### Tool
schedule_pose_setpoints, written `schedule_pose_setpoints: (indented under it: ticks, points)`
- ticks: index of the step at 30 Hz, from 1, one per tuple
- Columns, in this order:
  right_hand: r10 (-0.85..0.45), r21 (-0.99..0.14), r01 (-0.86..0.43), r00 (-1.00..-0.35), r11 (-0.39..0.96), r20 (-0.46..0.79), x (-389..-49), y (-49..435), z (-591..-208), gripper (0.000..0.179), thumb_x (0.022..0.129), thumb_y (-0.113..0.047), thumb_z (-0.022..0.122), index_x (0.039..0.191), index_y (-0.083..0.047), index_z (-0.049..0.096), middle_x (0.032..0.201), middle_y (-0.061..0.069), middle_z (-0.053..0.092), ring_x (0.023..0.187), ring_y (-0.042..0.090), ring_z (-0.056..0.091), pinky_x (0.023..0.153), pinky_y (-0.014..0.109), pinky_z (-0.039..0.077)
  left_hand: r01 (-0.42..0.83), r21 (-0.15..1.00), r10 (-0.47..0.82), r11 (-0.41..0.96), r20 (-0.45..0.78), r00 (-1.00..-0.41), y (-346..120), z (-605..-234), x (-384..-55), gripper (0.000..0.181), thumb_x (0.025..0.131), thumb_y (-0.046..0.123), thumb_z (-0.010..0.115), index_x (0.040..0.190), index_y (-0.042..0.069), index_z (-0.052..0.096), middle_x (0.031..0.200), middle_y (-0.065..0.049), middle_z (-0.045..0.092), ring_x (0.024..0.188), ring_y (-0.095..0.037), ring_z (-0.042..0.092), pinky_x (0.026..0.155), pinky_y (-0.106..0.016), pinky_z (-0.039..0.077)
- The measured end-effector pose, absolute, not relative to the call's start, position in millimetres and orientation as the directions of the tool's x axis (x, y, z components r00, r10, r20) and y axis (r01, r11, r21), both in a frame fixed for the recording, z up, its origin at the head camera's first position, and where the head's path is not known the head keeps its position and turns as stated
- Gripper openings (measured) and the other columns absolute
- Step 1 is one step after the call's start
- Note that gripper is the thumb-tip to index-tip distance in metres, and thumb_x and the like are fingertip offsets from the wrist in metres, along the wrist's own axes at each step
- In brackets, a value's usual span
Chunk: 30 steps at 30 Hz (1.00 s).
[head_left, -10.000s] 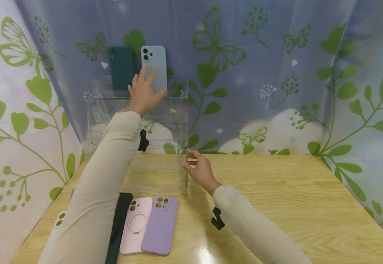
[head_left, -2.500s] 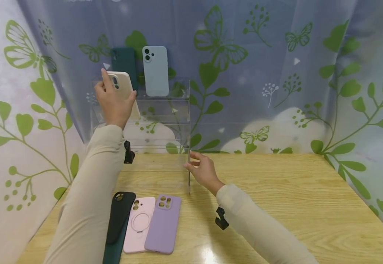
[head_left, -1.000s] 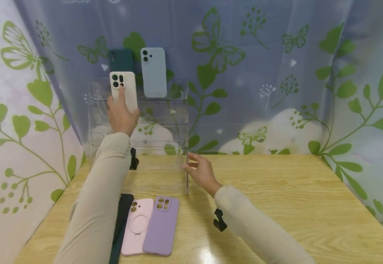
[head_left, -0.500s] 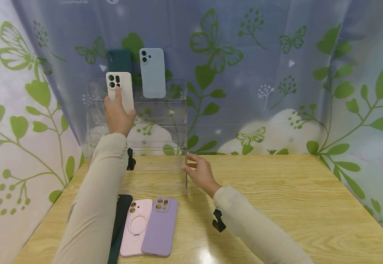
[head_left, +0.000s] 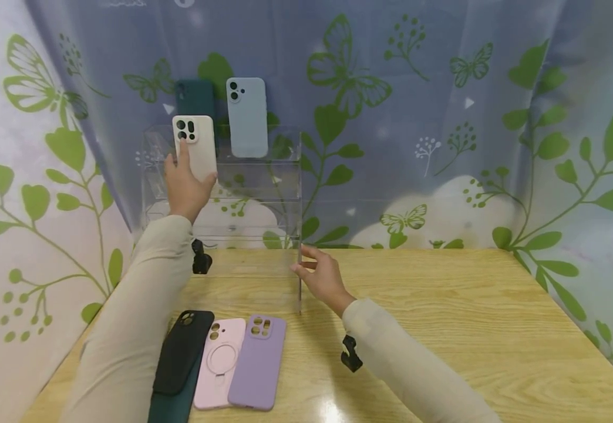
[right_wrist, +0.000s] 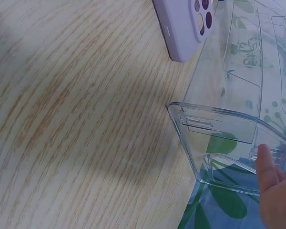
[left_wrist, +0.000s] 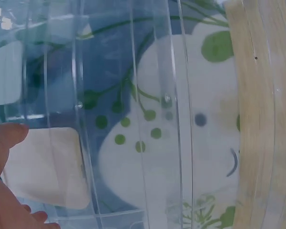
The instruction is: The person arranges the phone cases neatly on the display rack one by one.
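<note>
My left hand (head_left: 185,187) spans a white phone case (head_left: 204,154) on the left of a clear stepped display stand (head_left: 259,208). The thumb is at the case's right edge, the index fingertip by its camera cutouts, the other fingers along its left side. Seen from the left wrist, the thumb overlaps a long edge of the white case (left_wrist: 47,167). My right hand (head_left: 323,273) holds the stand's right side panel between thumb and fingers. On the top tier stand a dark green case (head_left: 195,97), partly behind the white one, and a light blue case (head_left: 248,117).
On the wooden table (head_left: 433,329), in front of the stand, lie a black case (head_left: 185,355) over a teal case (head_left: 171,405), a pink case with a ring (head_left: 219,382) and a purple case (head_left: 258,370). A patterned curtain (head_left: 417,176) hangs behind.
Since the earliest frame, the left hand has gone from the light blue case to the white one and brought it onto the stand. Lately it shifted slightly left. The right hand has stayed put.
</note>
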State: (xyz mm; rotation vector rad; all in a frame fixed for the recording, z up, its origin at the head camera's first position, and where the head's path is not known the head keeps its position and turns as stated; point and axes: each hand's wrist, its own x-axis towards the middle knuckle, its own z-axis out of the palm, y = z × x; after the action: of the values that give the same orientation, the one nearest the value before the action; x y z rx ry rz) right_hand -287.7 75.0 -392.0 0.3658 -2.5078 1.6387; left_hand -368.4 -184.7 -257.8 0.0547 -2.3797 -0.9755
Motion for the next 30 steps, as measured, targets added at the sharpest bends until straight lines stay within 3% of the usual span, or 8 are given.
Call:
schedule_pose_setpoints:
  ticks: [12, 19, 24, 30]
  points:
    - [-0.125, -0.884, -0.259, -0.966, 0.389, 0.228, -289, 75, -393, 0.054, 0.088, -0.01, 0.069, 0.138, -0.003, 0.05, 0.136, 0.017, 0.053, 0.111, 0.032, 0.062, 0.082, 0.037, 0.055, 0.244, 0.658, -0.132, 0.712, 0.467, -0.874, -216, -262, -334, 0.086, 0.094, 0.031, 0.06, 0.155, 0.02, 0.002, 0.159, -0.018, 0.007, 0.146, -0.036, 0.007, 0.114, -0.057, 0.011]
    - [-0.125, -0.894, -0.239, -0.97, 0.379, 0.207, -288, 78, -392, 0.054, 0.087, -0.013, 0.071, 0.137, -0.003, 0.052, 0.131, 0.018, 0.057, 0.11, 0.033, 0.062, 0.082, 0.035, 0.055, 0.276, 0.638, -0.053, 0.719, 0.446, -0.894, -237, -280, -306, 0.09, 0.093, 0.035, 0.062, 0.155, 0.019, -0.001, 0.16, -0.015, 0.007, 0.146, -0.038, 0.004, 0.113, -0.06, 0.008]
    - [-0.148, -0.9, -0.219, -0.973, 0.378, 0.174, -288, 79, -390, 0.055, 0.088, -0.014, 0.07, 0.139, -0.005, 0.05, 0.133, 0.017, 0.056, 0.113, 0.032, 0.061, 0.085, 0.036, 0.054, 0.241, 0.635, -0.044, 0.734, 0.398, -0.916, -255, -302, -283, 0.089, 0.093, 0.036, 0.062, 0.155, 0.02, 0.0, 0.159, -0.017, 0.007, 0.144, -0.043, 0.007, 0.109, -0.066, 0.012]
    - [-0.172, -0.906, -0.213, -0.972, 0.365, 0.159, -290, 82, -385, 0.053, 0.089, -0.015, 0.069, 0.137, -0.004, 0.052, 0.133, 0.017, 0.056, 0.116, 0.033, 0.059, 0.088, 0.038, 0.053, 0.27, 0.592, -0.005, 0.76, 0.421, -0.907, -278, -337, -260, 0.089, 0.091, 0.03, 0.066, 0.155, 0.01, 0.006, 0.154, -0.029, 0.018, 0.137, -0.053, 0.018, 0.104, -0.068, 0.018]
